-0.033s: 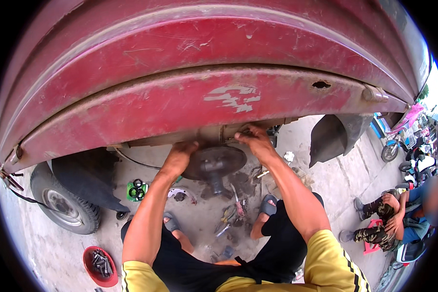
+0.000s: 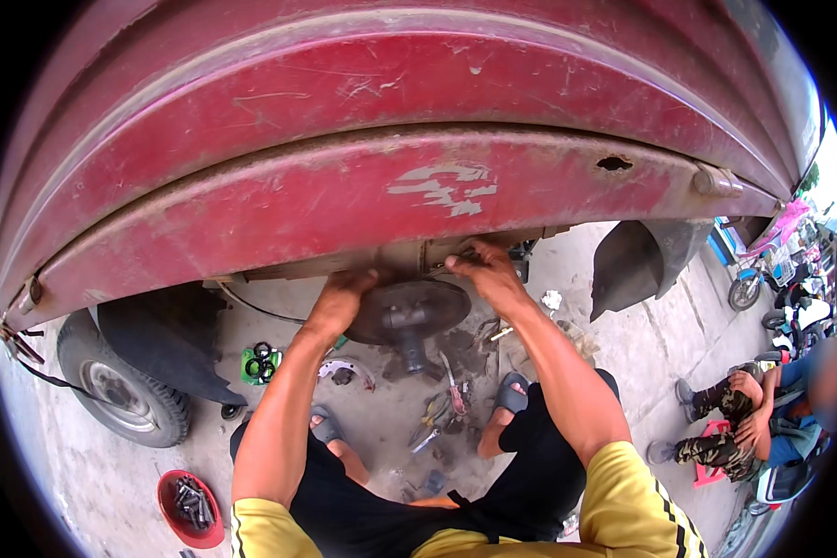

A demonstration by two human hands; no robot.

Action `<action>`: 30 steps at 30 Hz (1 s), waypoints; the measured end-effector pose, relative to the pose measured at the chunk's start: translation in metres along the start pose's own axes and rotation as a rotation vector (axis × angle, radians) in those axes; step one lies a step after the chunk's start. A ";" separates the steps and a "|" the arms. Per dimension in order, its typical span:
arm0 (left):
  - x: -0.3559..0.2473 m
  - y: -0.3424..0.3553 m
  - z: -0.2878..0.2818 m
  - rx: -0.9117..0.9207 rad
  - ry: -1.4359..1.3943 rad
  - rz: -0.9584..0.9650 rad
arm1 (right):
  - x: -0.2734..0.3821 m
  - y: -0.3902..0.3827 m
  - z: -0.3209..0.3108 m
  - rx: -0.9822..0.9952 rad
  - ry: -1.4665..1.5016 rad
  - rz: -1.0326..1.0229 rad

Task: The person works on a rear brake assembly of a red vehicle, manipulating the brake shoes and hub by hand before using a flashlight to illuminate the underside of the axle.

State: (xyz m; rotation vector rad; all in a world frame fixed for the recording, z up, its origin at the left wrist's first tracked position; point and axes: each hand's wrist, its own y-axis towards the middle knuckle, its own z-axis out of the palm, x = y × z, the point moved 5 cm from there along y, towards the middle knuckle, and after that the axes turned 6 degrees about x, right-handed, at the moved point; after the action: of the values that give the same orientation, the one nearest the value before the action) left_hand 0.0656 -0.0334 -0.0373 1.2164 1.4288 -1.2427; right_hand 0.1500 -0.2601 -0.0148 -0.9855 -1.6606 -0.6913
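A dark, round metal disc with a hub [image 2: 405,316] projecting toward me sits below the red vehicle panel [image 2: 325,200]. My left hand [image 2: 346,296] is closed round the disc's left rim, its thumb along the upper edge and the other fingers mostly hidden behind. Close to the upper right rim, under the panel's lower edge, my right hand [image 2: 488,274] has its fingers curled in toward the thumb. What lies between them is too dark and small to make out. The disc's back is hidden.
A wheel [image 2: 126,381] and black mudflap [image 2: 172,325] stand left, another mudflap [image 2: 628,270] right. On the ground lie a red bowl of metal parts [image 2: 216,535], a green tray with black rings [image 2: 260,365] and scattered tools [image 2: 428,440]. A seated person [image 2: 763,418] is at right.
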 end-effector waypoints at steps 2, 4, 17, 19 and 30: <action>-0.005 -0.002 0.003 0.048 -0.025 0.004 | 0.016 -0.007 0.007 -0.002 -0.046 -0.066; -0.013 -0.004 0.005 0.098 0.040 0.002 | 0.034 -0.012 0.014 -0.024 -0.142 -0.100; -0.013 -0.004 0.005 0.115 0.248 0.017 | 0.099 0.001 0.082 -0.082 -0.729 -0.389; -0.011 -0.002 -0.002 0.069 0.231 0.025 | 0.107 0.001 0.092 -0.144 -0.739 -0.468; -0.009 -0.001 -0.007 0.048 0.331 0.062 | 0.114 0.009 0.109 -0.178 -0.795 -0.534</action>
State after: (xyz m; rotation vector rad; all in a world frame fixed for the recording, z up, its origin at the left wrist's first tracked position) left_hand 0.0661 -0.0274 -0.0273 1.5417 1.5887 -1.0734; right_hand 0.0914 -0.1353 0.0619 -1.0134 -2.6559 -0.8646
